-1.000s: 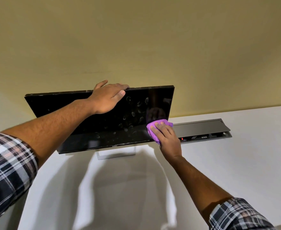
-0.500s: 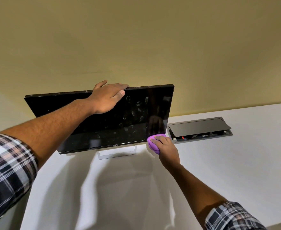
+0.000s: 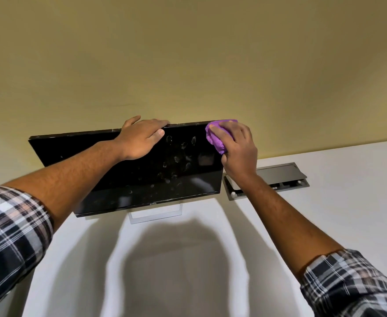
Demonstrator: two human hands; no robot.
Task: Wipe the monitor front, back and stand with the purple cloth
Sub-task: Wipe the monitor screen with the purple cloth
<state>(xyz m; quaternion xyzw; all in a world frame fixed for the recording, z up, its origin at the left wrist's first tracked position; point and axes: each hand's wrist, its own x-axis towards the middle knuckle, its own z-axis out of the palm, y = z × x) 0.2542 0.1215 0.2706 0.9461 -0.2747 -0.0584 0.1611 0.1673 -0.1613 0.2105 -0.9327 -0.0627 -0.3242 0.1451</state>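
Note:
A black monitor (image 3: 110, 179) stands on a white desk, its dark screen dotted with fingerprint smudges right of centre. Its silver stand (image 3: 156, 213) shows below the bottom bezel. My left hand (image 3: 140, 138) grips the monitor's top edge near the middle, fingers hooked over it. At the screen's top right corner, my right hand (image 3: 238, 147) holds the bunched purple cloth (image 3: 215, 140) and presses it against the glass. The monitor's back is hidden.
A grey cable box (image 3: 277, 177) with a raised lid is set into the white desk (image 3: 325, 213) just right of the monitor. A yellow wall (image 3: 188, 65) rises close behind. My shadow falls across the desk in front of the stand.
My right hand has carried the purple cloth from the screen's bottom right corner up along the right side to the top right corner. My left hand stayed on the top edge.

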